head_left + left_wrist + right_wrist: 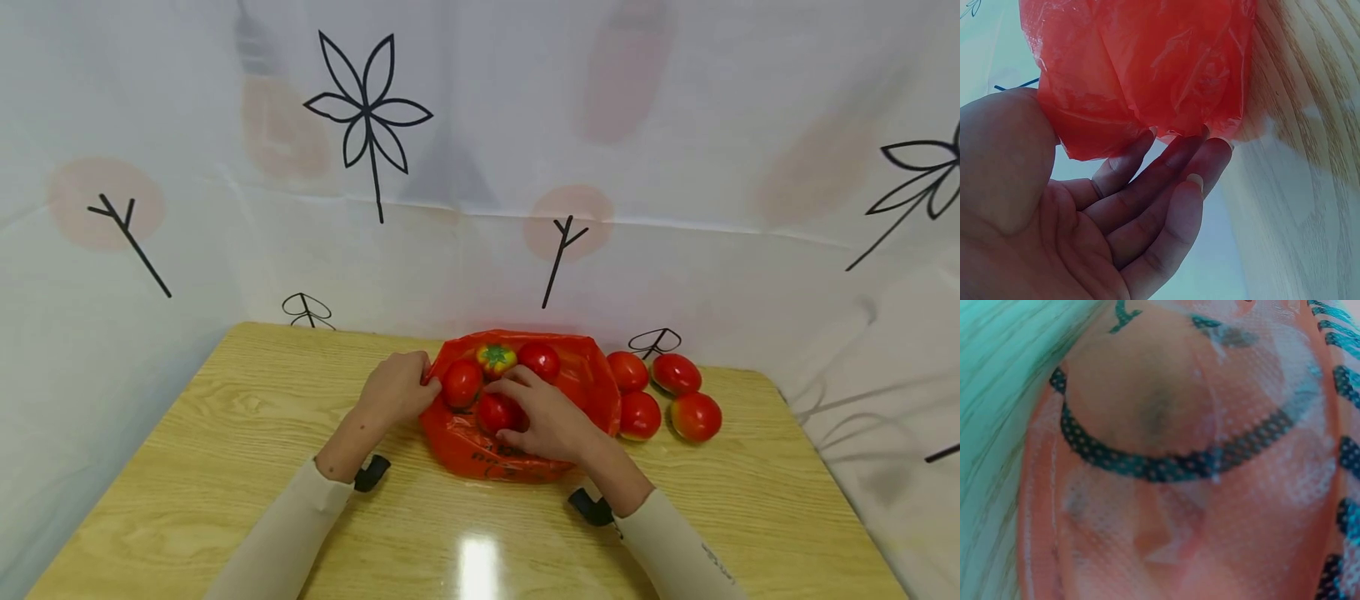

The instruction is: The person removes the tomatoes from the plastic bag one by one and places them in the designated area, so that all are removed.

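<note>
Head view: we see a red bag (450, 450) lying with its mouth open on the wooden counter (247, 433), towards the far edge. Our left hand (393, 387) pinches the bag's left rim between thumb and fingers. Our right hand (551, 421) reaches in over the near rim, its fingers and thumb curved around a tomato (495, 412) inside the bag.

Three more sit in there with it: the left tomato (461, 384) near our left hand, the green-topped tomato (496, 358) with its star-shaped leaf end facing us, and the back tomato (539, 361) beyond our right fingers.

Outside, just right of the bag, four loose tomatoes (696, 417) rest on the counter in two rough pairs. Behind them hangs a white cloth (480, 100) printed with line flowers and pale blobs. We wear cream sleeves (288, 533), and a dark piece (372, 473) shows at each wrist.

From the left wrist, we see red plastic above our bent fingertips, wood grain at the right. From the right wrist, plastic with dark printed marks fills most of the view; we cannot make out our fingers there.
</note>
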Available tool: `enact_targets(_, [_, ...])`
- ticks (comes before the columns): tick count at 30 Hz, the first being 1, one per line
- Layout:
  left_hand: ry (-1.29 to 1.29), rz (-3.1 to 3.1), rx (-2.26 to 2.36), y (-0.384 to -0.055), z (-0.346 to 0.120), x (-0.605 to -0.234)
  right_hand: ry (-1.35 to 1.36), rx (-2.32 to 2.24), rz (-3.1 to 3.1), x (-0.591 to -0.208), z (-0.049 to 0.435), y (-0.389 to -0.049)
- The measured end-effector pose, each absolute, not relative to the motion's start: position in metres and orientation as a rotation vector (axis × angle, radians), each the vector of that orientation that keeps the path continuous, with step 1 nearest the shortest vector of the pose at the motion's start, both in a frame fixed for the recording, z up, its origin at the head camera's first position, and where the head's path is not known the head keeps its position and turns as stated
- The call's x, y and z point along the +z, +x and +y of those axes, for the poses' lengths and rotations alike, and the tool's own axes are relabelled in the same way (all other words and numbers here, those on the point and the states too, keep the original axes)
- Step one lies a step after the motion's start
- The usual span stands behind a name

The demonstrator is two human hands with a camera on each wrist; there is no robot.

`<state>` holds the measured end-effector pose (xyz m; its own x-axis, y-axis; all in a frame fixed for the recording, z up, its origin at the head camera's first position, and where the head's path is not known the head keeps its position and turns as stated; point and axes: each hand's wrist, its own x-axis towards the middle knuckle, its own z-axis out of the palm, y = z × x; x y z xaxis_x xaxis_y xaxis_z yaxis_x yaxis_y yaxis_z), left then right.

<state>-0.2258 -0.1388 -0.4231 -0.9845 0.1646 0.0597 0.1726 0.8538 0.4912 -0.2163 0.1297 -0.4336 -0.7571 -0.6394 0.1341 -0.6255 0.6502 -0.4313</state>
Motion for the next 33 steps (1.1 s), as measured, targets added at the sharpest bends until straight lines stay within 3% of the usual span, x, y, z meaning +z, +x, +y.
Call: enact_targets(33, [-0.285, -2.998, -0.801, -0.226, -0.139, -0.422, -1.089, -0.917, 3.012, -0.418, 0.145, -0.195])
